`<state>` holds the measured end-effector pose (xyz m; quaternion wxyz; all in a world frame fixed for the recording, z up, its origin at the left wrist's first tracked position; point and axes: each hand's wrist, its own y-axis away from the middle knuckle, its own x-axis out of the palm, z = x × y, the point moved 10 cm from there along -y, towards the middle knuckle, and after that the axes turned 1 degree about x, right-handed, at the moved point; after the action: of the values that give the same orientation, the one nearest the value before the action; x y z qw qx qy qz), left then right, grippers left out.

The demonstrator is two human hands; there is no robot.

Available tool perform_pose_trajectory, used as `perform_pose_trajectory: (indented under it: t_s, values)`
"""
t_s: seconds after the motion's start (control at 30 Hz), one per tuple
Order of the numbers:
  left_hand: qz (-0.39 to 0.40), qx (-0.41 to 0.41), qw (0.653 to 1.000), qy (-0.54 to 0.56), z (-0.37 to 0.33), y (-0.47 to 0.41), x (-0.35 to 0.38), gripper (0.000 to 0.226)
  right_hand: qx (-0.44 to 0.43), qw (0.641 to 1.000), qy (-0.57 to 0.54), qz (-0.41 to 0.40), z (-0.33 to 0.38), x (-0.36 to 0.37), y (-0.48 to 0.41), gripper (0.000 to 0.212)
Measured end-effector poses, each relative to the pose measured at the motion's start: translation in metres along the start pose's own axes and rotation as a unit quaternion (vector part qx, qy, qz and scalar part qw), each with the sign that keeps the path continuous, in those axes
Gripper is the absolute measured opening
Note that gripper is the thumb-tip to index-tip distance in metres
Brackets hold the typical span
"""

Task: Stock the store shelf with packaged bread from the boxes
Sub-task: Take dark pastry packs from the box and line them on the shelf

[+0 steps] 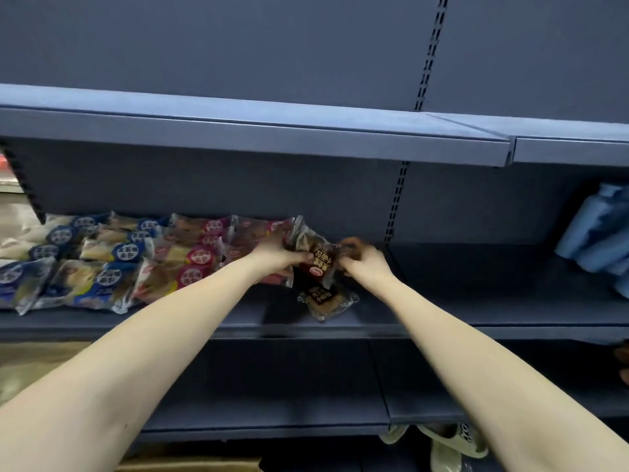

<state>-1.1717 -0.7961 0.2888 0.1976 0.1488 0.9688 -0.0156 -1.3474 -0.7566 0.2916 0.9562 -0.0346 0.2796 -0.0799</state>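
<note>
Both grips are closed on a dark brown bread packet [318, 264] held just right of the pink-labelled bread packets [197, 257]. The left grip [272, 255] pinches its near-left edge and the right grip [366, 264] its right edge, fingers curled. A second brown packet [325, 301] lies flat on the shelf [459, 301], right of the pink row's front rank. The held one probably belongs beside the pink row's back rank: lower it flat, snug against the pink wrappers without overlapping them, and release only once it is settled.
</note>
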Motion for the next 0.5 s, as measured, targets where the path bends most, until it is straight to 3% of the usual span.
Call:
perform_pose_trajectory:
  t_s: [0.13, 0.23, 0.3, 0.37, 0.5]
  values:
    - [-0.047, 0.030, 0.997, -0.058, -0.007, 0.004, -0.035, 0.068, -0.131, 0.976, 0.173, -0.020, 0.038, 0.013, 0.009, 0.064]
    - [-0.074, 0.059, 0.979, -0.181, -0.012, 0.009, -0.053, 0.087, -0.254, 0.915, 0.313, -0.023, 0.069, 0.035, 0.022, 0.074]
    - [-0.061, 0.062, 0.974, -0.208, -0.011, 0.016, -0.055, 0.096, -0.304, 0.880, 0.364, -0.012, 0.083, 0.050, 0.028, 0.078]
    - [-0.042, 0.058, 0.969, -0.236, -0.010, 0.024, -0.056, 0.101, -0.313, 0.863, 0.396, 0.017, 0.089, 0.064, 0.028, 0.079]
    - [0.008, 0.026, 0.961, -0.275, 0.004, 0.038, -0.060, 0.118, -0.293, 0.863, 0.406, 0.070, 0.090, 0.090, 0.025, 0.076]
